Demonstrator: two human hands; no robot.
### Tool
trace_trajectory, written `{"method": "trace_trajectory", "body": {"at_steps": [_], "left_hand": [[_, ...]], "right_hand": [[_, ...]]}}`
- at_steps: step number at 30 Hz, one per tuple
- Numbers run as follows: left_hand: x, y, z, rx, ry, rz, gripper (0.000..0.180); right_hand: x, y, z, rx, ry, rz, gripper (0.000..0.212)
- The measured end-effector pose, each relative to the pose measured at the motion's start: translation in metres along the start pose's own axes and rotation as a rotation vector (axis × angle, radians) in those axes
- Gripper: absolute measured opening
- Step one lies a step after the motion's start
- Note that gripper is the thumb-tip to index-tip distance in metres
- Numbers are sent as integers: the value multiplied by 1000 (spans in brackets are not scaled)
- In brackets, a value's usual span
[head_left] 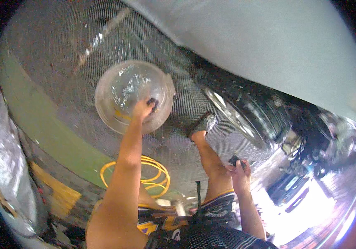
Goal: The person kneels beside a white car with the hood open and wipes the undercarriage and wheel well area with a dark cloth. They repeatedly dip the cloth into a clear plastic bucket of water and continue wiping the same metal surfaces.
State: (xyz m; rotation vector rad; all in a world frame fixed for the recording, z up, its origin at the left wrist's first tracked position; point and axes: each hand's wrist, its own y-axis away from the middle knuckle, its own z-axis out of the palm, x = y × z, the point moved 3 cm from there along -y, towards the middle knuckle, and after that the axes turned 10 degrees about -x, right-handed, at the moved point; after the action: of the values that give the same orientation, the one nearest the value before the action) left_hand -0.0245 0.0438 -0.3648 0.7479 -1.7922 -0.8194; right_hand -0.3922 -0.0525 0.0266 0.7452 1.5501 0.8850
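A round translucent tub (100, 108) with glinting water in it stands on the ribbed floor, left of centre. My left arm reaches over its near side, and my left hand (143, 109) is closed around a small dark object (153, 104) inside the tub's outline. Whether the object touches the water I cannot tell. Beside my right leg, my right hand (242, 173) pinches another small dark piece (235, 160) between thumb and fingers. The kind of either dark thing is too blurred to make out.
A grey vehicle body (277, 45) fills the upper right, its wheel (238, 118) near my shoe (207, 123). Yellow hose (161, 169) lies coiled by my left arm. A silvery covered shape (8, 157) stands at far left, beyond a green floor strip (57, 124).
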Motion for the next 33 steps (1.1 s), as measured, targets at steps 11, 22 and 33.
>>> {"method": "trace_trajectory", "body": {"at_steps": [11, 22, 33], "left_hand": [[400, 397, -175, -441, 683, 443, 33], [698, 433, -246, 508, -913, 1032, 23], [660, 402, -288, 691, -1383, 1382, 30]], "right_hand": [[-172, 118, 96, -73, -457, -615, 36], [-329, 100, 200, 63, -186, -998, 24], [-323, 83, 202, 42, -428, -951, 19]]}}
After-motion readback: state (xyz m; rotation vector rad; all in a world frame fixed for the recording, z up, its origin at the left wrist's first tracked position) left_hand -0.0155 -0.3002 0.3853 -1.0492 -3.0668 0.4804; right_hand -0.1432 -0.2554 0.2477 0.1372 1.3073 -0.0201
